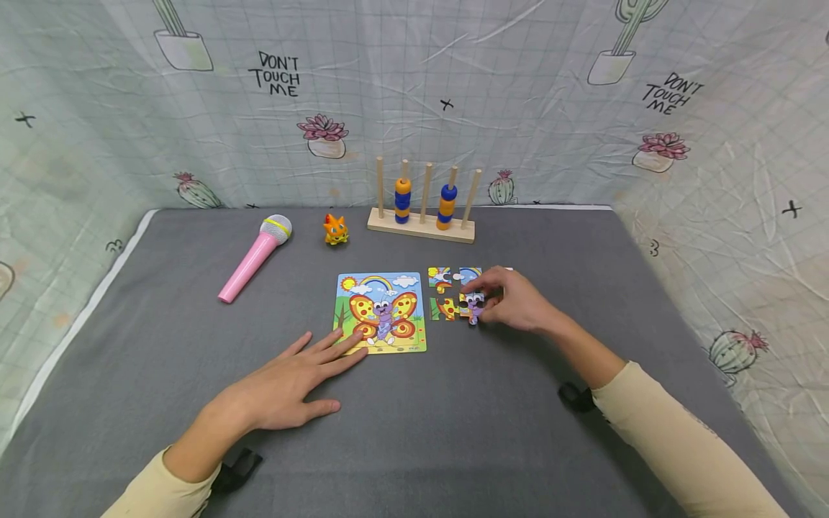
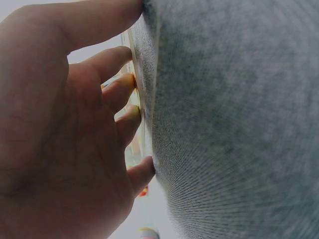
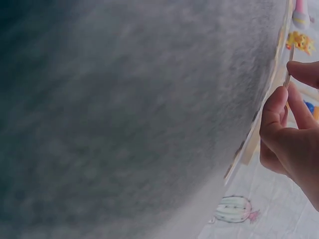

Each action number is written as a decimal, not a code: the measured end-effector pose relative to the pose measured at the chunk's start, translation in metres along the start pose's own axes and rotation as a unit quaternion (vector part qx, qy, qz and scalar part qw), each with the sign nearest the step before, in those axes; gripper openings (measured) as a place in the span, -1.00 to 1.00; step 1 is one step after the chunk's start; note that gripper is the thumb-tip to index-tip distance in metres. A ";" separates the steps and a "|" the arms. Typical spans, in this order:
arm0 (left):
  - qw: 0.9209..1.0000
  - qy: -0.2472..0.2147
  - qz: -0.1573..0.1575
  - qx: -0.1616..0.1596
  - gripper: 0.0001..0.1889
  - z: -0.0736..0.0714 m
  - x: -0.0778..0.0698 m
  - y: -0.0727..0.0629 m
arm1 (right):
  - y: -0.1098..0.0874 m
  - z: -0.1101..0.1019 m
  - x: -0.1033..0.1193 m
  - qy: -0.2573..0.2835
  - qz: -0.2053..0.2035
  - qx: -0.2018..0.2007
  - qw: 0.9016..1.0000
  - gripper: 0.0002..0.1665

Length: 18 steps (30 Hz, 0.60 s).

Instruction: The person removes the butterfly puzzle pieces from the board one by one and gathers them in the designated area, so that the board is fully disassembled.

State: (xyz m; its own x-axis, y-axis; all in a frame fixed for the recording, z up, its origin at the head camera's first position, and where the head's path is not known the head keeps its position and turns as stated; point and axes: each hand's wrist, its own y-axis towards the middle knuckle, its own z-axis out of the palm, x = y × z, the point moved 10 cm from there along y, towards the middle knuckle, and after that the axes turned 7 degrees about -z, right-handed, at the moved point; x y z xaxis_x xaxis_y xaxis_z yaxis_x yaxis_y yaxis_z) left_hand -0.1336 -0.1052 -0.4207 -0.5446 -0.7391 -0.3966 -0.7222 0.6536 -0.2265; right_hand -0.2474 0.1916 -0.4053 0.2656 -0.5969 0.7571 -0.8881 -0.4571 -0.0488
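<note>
One figurine (image 1: 335, 231) and one bead rack (image 1: 421, 226) stand beyond the butterfly board (image 1: 382, 314)

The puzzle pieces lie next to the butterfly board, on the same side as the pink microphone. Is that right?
Not quite, it's the other side. The puzzle pieces do lie next to the butterfly board, but the head view shows them to its right, while the pink microphone lies to its left.
</note>
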 end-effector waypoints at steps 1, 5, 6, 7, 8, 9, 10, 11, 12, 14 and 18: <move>1.000 0.000 0.000 0.000 -0.14 0.000 0.000 0.000 | -0.001 0.000 -0.001 -0.003 0.000 0.001 1.000 -0.43; 1.000 0.001 -0.001 0.000 -0.14 0.000 0.000 0.000 | -0.001 0.000 -0.004 -0.020 -0.004 0.004 1.000 -0.44; 1.000 0.002 -0.001 0.000 -0.14 0.000 0.000 0.000 | -0.001 0.000 -0.004 -0.026 -0.006 0.006 1.000 -0.44; 1.000 0.002 -0.001 0.000 -0.14 0.000 0.000 0.000 | 0.000 0.001 -0.004 -0.031 -0.006 0.006 0.999 -0.44; 1.000 0.002 -0.001 0.000 -0.14 0.000 0.000 0.000 | 0.000 0.001 -0.004 -0.036 -0.008 0.008 0.999 -0.44; 1.000 0.001 -0.001 0.000 -0.14 0.000 0.000 -0.001 | 0.000 0.002 -0.004 -0.040 -0.009 0.008 0.999 -0.44; 1.000 0.001 0.002 -0.003 -0.14 -0.001 0.000 -0.001 | 0.001 0.002 -0.004 -0.043 -0.010 0.008 0.999 -0.45; 1.000 0.000 0.002 -0.002 -0.14 -0.001 0.000 -0.001 | 0.001 0.002 -0.004 -0.047 -0.011 0.008 0.999 -0.45; 1.000 -0.001 0.003 -0.003 -0.14 -0.001 -0.001 -0.001 | 0.001 0.003 -0.004 -0.050 -0.012 0.009 0.999 -0.45; 1.000 -0.002 0.003 -0.002 -0.14 -0.001 -0.001 -0.001 | 0.000 0.003 -0.005 -0.055 -0.013 0.009 0.998 -0.45; 1.000 0.000 0.000 0.002 -0.14 0.000 0.000 -0.001 | 0.000 0.003 -0.005 -0.062 -0.015 0.008 0.998 -0.45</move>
State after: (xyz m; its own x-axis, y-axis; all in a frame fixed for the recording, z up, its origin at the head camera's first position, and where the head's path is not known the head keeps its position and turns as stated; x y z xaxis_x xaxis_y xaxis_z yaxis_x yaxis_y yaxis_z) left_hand -0.1330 -0.1053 -0.4203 -0.5448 -0.7384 -0.3974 -0.7204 0.6547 -0.2289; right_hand -0.2473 0.1928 -0.4109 0.3380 -0.6592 0.6717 -0.8732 -0.4859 -0.0375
